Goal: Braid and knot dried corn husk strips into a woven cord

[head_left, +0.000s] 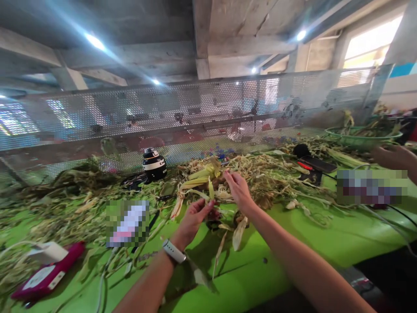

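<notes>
My left hand point(192, 219), with a white watch band point(174, 251) on its wrist, pinches the lower end of a narrow yellow-green husk strip point(211, 189). My right hand point(240, 190) is just beyond and to the right, thumb and fingers pressed together; what they hold, if anything, is too small to make out. Longer pale yellow husk leaves point(197, 181) lie behind both hands, on a heap of dry husks point(260, 176). Below the fingers is a small dark reddish object point(213, 217), partly hidden, and a dry curled leaf point(240, 234) lies on the green table point(247, 269).
A black-and-white jar point(154, 164) stands behind the husks, before a perforated metal screen point(195, 104). At left are a magenta power strip point(48, 274) and a blurred-out phone-like item point(128, 224). Another person's hand point(399, 158) is at right, near a green basket point(365, 135).
</notes>
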`<state>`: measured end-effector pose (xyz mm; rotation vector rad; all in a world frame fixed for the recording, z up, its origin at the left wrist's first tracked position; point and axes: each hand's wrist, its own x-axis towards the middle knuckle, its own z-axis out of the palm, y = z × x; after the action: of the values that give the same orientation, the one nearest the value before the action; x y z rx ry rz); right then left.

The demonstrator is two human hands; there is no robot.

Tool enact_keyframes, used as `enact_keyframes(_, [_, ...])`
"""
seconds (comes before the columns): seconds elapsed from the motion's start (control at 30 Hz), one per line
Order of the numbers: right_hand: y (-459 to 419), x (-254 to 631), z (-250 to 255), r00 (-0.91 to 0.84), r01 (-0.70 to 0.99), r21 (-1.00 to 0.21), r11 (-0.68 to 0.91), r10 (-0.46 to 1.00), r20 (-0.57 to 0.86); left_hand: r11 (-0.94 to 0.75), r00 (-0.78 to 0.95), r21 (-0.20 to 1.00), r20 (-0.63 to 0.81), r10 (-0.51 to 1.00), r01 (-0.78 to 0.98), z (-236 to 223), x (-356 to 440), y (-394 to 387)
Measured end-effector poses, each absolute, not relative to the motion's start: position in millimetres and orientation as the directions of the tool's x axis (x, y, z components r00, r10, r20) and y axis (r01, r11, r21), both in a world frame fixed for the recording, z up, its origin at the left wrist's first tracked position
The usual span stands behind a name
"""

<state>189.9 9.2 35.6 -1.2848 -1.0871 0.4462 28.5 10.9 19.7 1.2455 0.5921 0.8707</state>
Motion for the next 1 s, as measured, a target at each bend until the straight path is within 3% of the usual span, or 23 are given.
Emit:
enact_keyframes(0.07, [5,187,37,0.281,0.196,-0.961,0.196,0.928,0.247,0.04,0.525,0.969,0.096,0.846,-0.244,21,29,12])
enact_keyframes(0.13, [2,181,38,0.105,0.097,-0.976,0.195,0.973,0.205,0.015,0.52,0.975,0.104,0.848,-0.22,21,30,13])
enact_keyframes(0.27, [1,174,35,0.11,0.004,-0.961,0.277,0.955,0.276,-0.027,0.556,0.987,0.111,0.824,-0.157,19,31,12])
enact_keyframes(0.47, [8,178,30,0.29,0.089,-0.938,0.335,0.892,0.346,-0.041,0.61,0.993,0.098,0.787,-0.107,18,30,12])
enact_keyframes(0.67, [10,186,31,0.284,0.21,-0.948,0.24,0.913,0.294,-0.004,0.558,0.975,0.132,0.819,-0.224,13,30,18])
enact_keyframes(0.8, [6,187,32,0.155,0.422,-0.874,0.243,0.93,0.333,0.024,0.439,0.944,0.13,0.889,-0.328,11,29,26])
enact_keyframes(0.9, [2,182,32,0.027,0.491,-0.814,0.31,0.929,0.37,0.053,0.408,0.94,0.095,0.908,-0.337,11,28,29])
enact_keyframes(1.0, [0,179,33,0.023,0.539,-0.754,0.374,0.889,0.457,0.103,0.4,0.909,0.074,0.914,-0.405,13,28,30])
